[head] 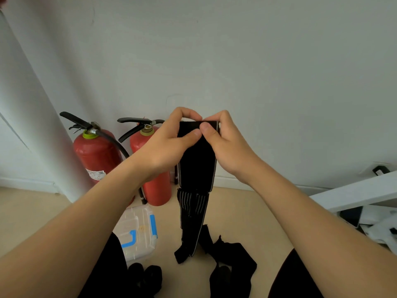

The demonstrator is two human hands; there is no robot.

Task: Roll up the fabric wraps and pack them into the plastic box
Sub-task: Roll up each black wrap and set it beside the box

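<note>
Black fabric wrap (196,166) is held up at centre, its top edge pinched between the left hand (169,145) and right hand (225,147), thumbs touching; the rest hangs limp toward the floor. It is judged light, soft and grippy, best taken at both top corners for an even roll. A clear plastic box (137,231) with blue latches lies at 7 o'clock of the wrap. The fire extinguisher (96,155) label cannot be read.
</note>
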